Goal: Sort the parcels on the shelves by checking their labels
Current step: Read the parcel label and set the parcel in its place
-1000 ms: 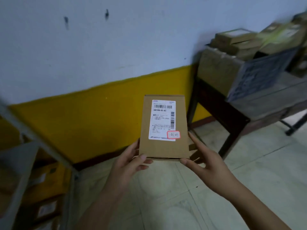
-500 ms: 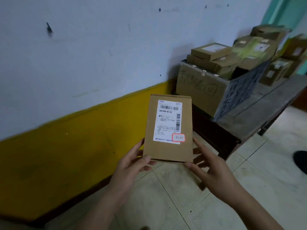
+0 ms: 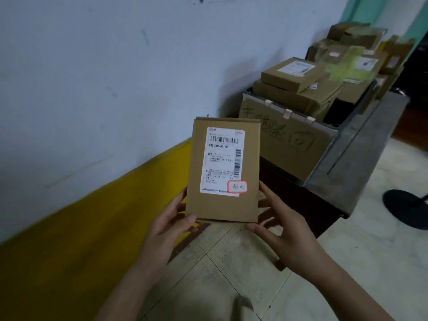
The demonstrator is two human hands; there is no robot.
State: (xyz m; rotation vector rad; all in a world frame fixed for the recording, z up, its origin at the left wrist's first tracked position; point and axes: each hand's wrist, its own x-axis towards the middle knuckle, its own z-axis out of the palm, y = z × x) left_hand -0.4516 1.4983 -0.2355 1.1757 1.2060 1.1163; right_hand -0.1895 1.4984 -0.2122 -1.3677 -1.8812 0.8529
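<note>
A flat brown cardboard parcel (image 3: 196, 205) is held upright in front of me, its face toward the camera. A white shipping label (image 3: 222, 161) with barcodes and a small red-bordered sticker (image 3: 237, 187) covers its upper right. My left hand (image 3: 166, 228) grips the parcel's lower left corner, thumb on the front. My right hand (image 3: 280, 230) holds the lower right edge, fingers behind the box.
A big open carton (image 3: 284, 140) with handwriting, piled with several labelled parcels (image 3: 291, 74), sits on a dark table (image 3: 356, 144) at the right. White-and-yellow wall (image 3: 92, 100) at the left. Tiled floor below, with a round black stand base (image 3: 405, 208) at the far right.
The view has swung right: the metal shelf on the left left the frame and the table with the carton came closer. Both hands keep the same grip on the parcel.
</note>
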